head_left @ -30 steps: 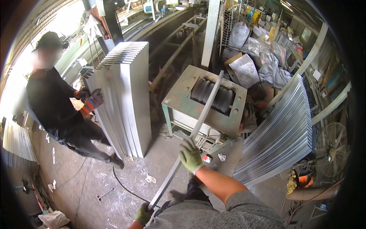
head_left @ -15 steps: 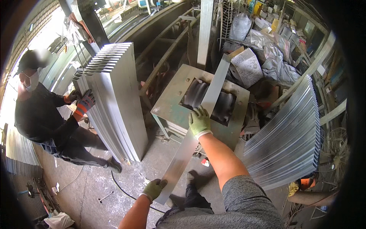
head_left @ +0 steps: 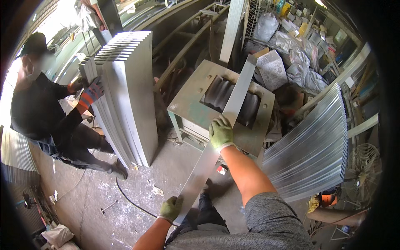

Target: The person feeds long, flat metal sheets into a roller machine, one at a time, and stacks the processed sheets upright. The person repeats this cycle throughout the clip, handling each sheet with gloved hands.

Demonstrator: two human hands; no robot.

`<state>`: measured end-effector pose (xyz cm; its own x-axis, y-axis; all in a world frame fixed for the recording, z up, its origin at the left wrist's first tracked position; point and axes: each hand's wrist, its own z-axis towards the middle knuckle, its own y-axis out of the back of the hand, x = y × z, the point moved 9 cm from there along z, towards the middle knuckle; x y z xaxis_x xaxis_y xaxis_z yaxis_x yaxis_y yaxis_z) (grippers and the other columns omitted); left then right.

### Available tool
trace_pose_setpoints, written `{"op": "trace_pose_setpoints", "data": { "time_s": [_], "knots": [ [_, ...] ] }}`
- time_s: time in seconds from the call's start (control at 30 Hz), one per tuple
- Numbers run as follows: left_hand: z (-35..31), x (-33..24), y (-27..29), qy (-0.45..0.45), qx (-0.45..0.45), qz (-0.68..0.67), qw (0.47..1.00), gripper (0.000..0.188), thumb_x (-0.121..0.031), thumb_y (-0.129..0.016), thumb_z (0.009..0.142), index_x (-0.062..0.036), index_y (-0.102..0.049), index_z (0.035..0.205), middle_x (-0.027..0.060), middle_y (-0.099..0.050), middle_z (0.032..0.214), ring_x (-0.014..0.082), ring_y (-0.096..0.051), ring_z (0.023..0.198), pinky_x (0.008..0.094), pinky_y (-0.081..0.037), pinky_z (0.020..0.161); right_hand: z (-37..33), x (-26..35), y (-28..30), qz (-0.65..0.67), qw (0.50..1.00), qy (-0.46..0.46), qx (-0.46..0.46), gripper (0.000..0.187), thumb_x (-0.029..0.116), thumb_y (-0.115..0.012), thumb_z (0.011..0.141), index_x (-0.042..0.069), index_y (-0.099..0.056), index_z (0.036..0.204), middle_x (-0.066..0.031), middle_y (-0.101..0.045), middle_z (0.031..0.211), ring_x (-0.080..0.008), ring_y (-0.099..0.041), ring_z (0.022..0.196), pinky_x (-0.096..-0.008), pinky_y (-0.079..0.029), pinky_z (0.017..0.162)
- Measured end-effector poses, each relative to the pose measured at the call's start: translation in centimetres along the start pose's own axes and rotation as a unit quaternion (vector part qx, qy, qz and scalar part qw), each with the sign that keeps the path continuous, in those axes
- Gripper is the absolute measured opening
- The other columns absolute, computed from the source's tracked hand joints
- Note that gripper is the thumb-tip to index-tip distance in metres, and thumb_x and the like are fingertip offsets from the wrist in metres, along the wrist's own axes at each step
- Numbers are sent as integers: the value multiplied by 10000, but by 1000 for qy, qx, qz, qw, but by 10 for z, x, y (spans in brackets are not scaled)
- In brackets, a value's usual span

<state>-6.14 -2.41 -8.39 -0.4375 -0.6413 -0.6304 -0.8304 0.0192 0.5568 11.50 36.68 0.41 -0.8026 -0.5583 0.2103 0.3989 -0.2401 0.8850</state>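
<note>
A long, flat silver metal profile [head_left: 240, 95] slants from beside my legs up across the opening of a worn green-grey roller machine [head_left: 187, 95]. My left hand [head_left: 171, 208], in a green glove, grips its near end by the edge. My right hand [head_left: 221, 132], also gloved in green, holds the profile around its middle, just at the machine's near edge, fingers over the upper face. Dark grooved rollers [head_left: 219, 95] show in the opening on both sides of the profile, which hides the part between. Whether the profile touches the rollers, I cannot tell.
At left a person [head_left: 41, 100] in dark clothes and gloves holds a tall upright stack of metal profiles [head_left: 135, 96]. Curved ribbed sheets [head_left: 310, 146] stand at right, near a fan [head_left: 360, 173]. A black cable [head_left: 129, 200] and a T-shaped tool [head_left: 109, 207] lie on the floor.
My view has shifted slightly. Both my hands keep their hold on the profile, which still lies across the machine. The other person leans a little closer to the upright stack.
</note>
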Motion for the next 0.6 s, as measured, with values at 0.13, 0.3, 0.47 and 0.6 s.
{"op": "trace_pose_setpoints", "data": {
  "time_s": [0.13, 0.3, 0.47, 0.6],
  "knots": [
    [-28, 65, 1, 17, 9, -19, 1000, 635, -668, -622, 1049, -57, -786, 986, 241, -776, 905, 471, -760, 907, 541, -577, 779, -42, 48, -4, 15, 1000, -11, 17, 205, 255, -629, 1027, 76, -726, 1049, -124, -721, 1323, -389, -518, 1462, -531, -365, 1265],
    [-68, 131, 5, 5, -2, 7, 1000, 636, -672, -616, 1054, -62, -795, 1031, 251, -783, 951, 465, -758, 937, 521, -583, 808, -97, 100, -6, 27, 999, -4, 17, 189, 214, -643, 982, 76, -722, 1084, -113, -682, 1350, -394, -477, 1475, -556, -352, 1260],
    [-111, 200, 8, 31, 15, -30, 999, 596, -646, -614, 1064, -82, -806, 1098, 230, -802, 1003, 432, -775, 979, 514, -585, 849, -152, 151, -10, 27, 999, -8, 40, 213, 248, -641, 975, 93, -680, 1115, -119, -635, 1383, -395, -436, 1500, -575, -319, 1273],
    [-142, 250, 10, 38, 14, -21, 999, 548, -598, -622, 1070, -85, -807, 1122, 225, -799, 991, 434, -774, 977, 519, -585, 859, -194, 188, -13, 36, 996, -10, 80, 257, 259, -627, 989, 83, -683, 1168, -122, -620, 1412, -406, -427, 1506, -583, -297, 1297]
  ]
}}
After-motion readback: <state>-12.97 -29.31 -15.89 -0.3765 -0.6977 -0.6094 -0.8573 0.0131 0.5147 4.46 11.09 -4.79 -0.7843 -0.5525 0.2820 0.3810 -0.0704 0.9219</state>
